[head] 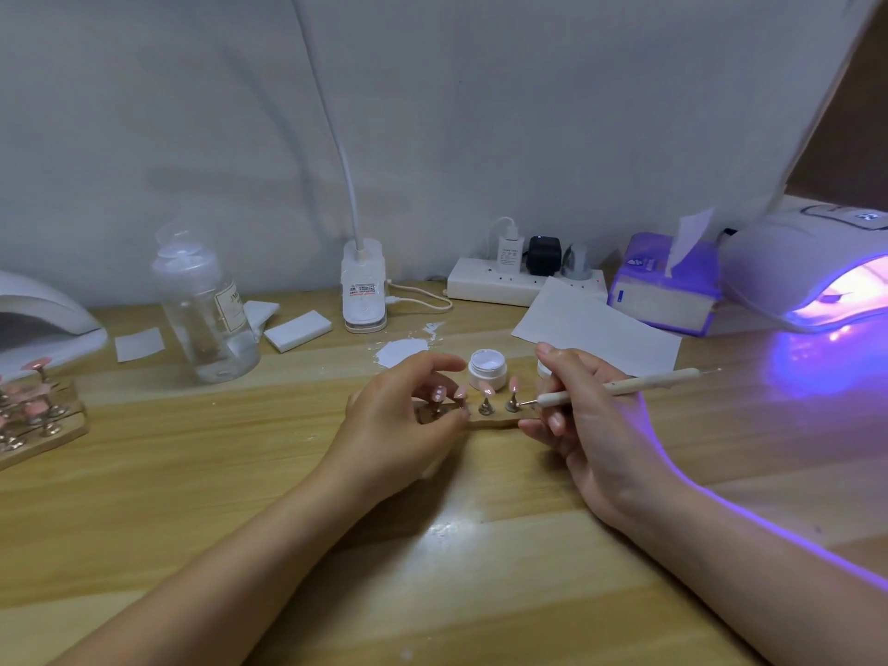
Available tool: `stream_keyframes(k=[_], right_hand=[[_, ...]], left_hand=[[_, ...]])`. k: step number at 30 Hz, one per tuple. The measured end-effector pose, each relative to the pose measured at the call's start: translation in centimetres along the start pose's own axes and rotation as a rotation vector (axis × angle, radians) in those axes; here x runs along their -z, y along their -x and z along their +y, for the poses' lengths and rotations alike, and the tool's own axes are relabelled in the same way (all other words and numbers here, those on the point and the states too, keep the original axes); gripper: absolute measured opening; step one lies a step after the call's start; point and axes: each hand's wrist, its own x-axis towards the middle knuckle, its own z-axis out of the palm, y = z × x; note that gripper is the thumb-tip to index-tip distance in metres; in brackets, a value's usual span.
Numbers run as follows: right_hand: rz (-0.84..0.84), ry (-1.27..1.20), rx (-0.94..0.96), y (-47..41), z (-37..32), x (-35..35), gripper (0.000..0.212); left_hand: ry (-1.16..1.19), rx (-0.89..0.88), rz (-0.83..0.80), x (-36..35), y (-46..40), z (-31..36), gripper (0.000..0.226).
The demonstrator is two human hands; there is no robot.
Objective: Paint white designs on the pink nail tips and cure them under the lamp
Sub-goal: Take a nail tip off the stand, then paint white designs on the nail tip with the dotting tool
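A small wooden holder (495,420) at the table's middle carries several pink nail tips (486,388) on metal stands; the leftmost tip (438,393) bears white dots. My left hand (403,415) pinches the stand of a tip at the holder's left end. My right hand (584,406) grips a cream dotting pen (624,387), whose metal point sits beside the rightmost stand (512,405). An open white gel pot (487,370) stands just behind the holder. At the far right a curing lamp (812,271) glows purple.
A second holder with pink tips (33,415) and another white lamp (43,324) sit at the left. A clear pump bottle (206,310), foam blocks (298,330), desk-lamp base (363,286), power strip (499,281), tissue pack (665,286) and white paper (596,329) line the back.
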Motion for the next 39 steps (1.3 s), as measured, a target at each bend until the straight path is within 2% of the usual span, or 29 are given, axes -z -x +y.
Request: stream_keyframes(k=[14,22,25,30,34,39], right_hand=[[-0.061,0.037,0.011,0.1,0.0,-0.1,0.053],[-0.049,0.038,0.007,0.0,0.0,0.0,0.051],[-0.039,0.028,0.005,0.1,0.0,0.0,0.049],[-0.001,0.021,0.004,0.1,-0.1,0.1,0.041],[-0.018,0.006,0.010,0.4,-0.4,0.2,0.042],[0.009,-0.050,-0.020,0.3,-0.6,0.2,0.045]], left_hand=[[-0.075,-0.210,0.073,-0.6,0.2,-0.1,0.035],[-0.182,-0.336,0.096,-0.8,0.2,-0.2,0.030],[-0.179,-0.427,0.169,-0.8,0.4,0.0,0.025],[-0.103,-0.597,0.337,-0.5,0.7,0.5,0.029],[0.091,-0.540,0.270,-0.4,1.3,0.7,0.025],[0.185,-0.482,0.129,-0.1,1.7,0.8,0.011]])
